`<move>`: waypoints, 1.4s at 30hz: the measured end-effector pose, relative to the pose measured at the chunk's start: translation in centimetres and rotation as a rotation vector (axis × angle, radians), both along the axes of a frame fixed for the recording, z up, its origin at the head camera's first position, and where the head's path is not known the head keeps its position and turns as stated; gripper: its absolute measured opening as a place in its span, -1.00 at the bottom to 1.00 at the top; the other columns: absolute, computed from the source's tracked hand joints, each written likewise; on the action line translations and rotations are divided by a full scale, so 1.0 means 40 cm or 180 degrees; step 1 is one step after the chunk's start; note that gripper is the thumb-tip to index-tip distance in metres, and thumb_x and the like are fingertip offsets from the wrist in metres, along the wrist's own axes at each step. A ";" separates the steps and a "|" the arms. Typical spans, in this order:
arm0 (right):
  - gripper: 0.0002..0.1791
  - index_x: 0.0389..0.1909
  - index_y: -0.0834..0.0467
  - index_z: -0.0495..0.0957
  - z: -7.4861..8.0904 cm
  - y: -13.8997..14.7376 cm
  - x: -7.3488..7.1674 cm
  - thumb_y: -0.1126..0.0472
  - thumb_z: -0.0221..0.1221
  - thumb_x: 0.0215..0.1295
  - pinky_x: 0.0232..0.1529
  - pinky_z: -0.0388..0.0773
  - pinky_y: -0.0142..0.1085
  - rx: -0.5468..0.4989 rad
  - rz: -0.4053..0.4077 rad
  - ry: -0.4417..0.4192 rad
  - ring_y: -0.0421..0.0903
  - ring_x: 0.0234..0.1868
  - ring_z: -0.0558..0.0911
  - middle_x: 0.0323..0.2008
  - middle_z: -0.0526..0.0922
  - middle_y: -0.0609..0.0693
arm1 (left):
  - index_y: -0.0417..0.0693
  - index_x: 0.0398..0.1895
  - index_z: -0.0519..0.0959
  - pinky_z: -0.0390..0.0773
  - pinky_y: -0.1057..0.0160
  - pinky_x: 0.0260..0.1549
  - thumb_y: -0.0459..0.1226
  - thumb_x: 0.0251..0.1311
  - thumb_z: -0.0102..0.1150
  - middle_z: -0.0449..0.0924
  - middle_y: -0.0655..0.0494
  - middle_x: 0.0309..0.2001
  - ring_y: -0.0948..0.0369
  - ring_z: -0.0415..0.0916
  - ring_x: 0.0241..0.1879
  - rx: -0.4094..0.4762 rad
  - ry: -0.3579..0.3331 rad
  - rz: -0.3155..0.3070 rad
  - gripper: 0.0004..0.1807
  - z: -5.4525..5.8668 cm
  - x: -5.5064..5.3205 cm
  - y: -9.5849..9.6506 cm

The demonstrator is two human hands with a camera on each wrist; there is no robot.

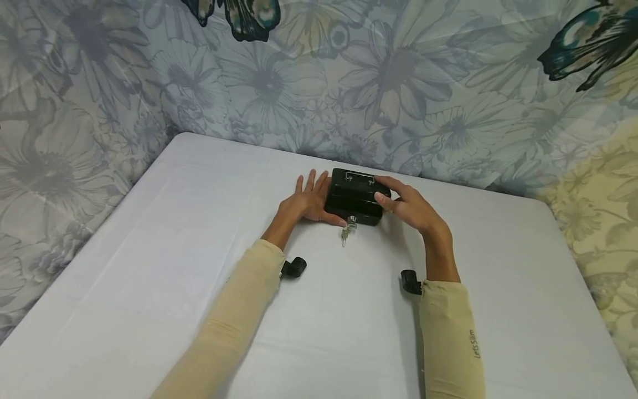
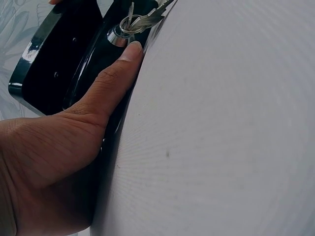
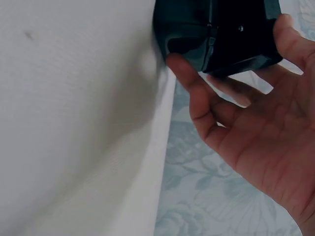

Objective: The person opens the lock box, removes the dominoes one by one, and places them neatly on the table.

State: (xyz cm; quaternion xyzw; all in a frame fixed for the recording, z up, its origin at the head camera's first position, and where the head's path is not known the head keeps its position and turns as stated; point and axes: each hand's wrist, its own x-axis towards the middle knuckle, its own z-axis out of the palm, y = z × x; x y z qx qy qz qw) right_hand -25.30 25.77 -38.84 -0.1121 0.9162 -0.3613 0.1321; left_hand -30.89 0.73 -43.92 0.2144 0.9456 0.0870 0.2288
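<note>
A small dark cash box (image 1: pixel 349 202) stands near the table's far edge. Its lid (image 2: pixel 54 61) is tilted up from the base, as both wrist views show. Keys on a ring (image 1: pixel 345 235) hang from the front lock (image 2: pixel 116 37). My left hand (image 1: pixel 311 204) lies against the box's left side, fingers straight and spread, with the thumb along the front below the lock. At the right end, my right hand (image 1: pixel 411 208) holds the lid, thumb at its front edge and fingertips by the side. Some right fingertips are hidden behind the box.
A white cloth covers the table (image 1: pixel 149 221). Flowered fabric (image 1: pixel 299 83) hangs behind the table and along its sides. A black wrist camera (image 1: pixel 294 267) sits by the left sleeve, and another camera (image 1: pixel 411 281) by the right sleeve.
</note>
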 end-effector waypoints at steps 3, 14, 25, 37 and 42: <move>-0.30 0.66 0.01 0.15 0.005 0.000 -0.006 -0.15 -0.03 0.64 0.35 0.43 0.22 -0.0066 -0.0072 -0.0084 0.31 0.16 0.67 0.46 0.43 0.27 | -0.01 0.70 -0.52 -0.60 -0.17 0.64 0.44 0.22 0.16 -0.73 0.08 0.71 -0.04 -0.82 0.67 -0.0007 -0.0032 0.0030 0.40 -0.011 -0.008 0.004; -0.22 0.70 0.05 0.02 0.025 0.005 -0.042 -0.28 -0.25 0.67 0.36 0.45 0.23 -0.0284 -0.0177 -0.0416 0.40 0.19 0.67 0.67 0.08 0.25 | 0.00 0.69 -0.56 -0.61 -0.20 0.62 0.52 0.16 0.12 -0.79 0.11 0.69 -0.04 -0.86 0.66 -0.0158 0.0000 -0.0002 0.46 -0.043 -0.038 0.013; -0.06 0.73 0.05 -0.28 0.043 0.001 -0.070 -0.42 -0.33 0.58 0.47 0.37 0.21 -0.0453 -0.0342 -0.0741 0.41 0.24 0.62 0.73 -0.20 0.15 | 0.03 0.69 -0.57 -0.61 -0.19 0.63 0.52 0.16 0.12 -0.79 0.13 0.69 -0.03 -0.86 0.66 -0.0121 -0.0005 -0.0003 0.45 -0.047 -0.038 0.010; 0.02 0.68 0.14 0.04 0.052 -0.010 -0.104 -0.52 -0.36 0.50 0.42 0.38 0.20 -0.0569 -0.0534 -0.0690 0.40 0.25 0.61 0.69 -0.01 0.23 | 0.01 0.68 -0.57 -0.60 -0.18 0.63 0.51 0.17 0.12 -0.77 0.12 0.69 -0.01 -0.84 0.66 -0.0152 -0.0003 0.0044 0.44 -0.041 -0.031 0.012; 0.05 0.68 0.16 0.03 0.058 -0.012 -0.120 -0.54 -0.39 0.48 0.35 0.44 0.10 -0.0529 -0.0585 -0.0707 0.25 0.10 0.72 0.62 0.16 0.32 | 0.00 0.69 -0.55 -0.59 -0.17 0.64 0.50 0.18 0.13 -0.76 0.11 0.70 -0.01 -0.82 0.67 -0.0134 0.0036 0.0042 0.44 -0.035 -0.026 0.009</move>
